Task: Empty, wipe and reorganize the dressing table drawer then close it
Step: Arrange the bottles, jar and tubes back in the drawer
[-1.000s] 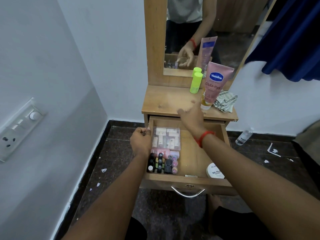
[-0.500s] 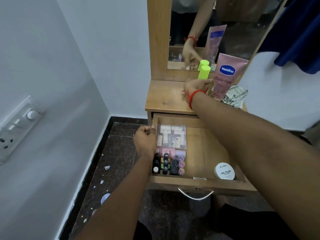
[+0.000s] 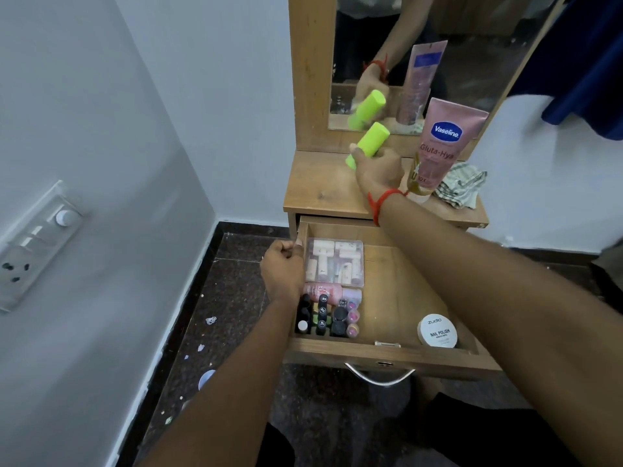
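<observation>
Gripping the light, stiff, smooth green bottle (image 3: 368, 144) round its middle above the worktop (image 3: 320, 193), my right hand (image 3: 377, 170) holds firm while my left hand (image 3: 283, 273) clasps the drawer (image 3: 397, 355) wall.

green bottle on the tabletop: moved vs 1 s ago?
Yes. The green bottle stood upright beside the Vaseline tube; now the right hand holds it tilted, lifted off the tabletop, leaning left, away from the tube.

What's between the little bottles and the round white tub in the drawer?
Nothing: bare wood between the small bottles and white tub, seen from the head camera.
</observation>
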